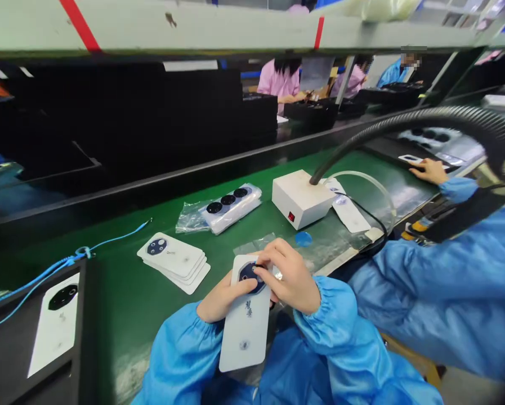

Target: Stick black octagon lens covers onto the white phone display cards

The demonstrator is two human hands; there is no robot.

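Pinching a white phone cover point(244, 337), left hand point(222, 296) and right hand point(286, 275) together and clamped on its dark camera ring point(249, 277), near the edge of the green mat point(121, 281), just right of a stack of covers point(171, 261).

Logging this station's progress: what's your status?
Left hand and right hand holding white phone-back panel. Both touching its dark camera ring. Stacked panels beside them.

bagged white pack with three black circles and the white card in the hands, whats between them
In the head view, a clear plastic sheet lies flat on the green mat between the bagged pack and the white card.
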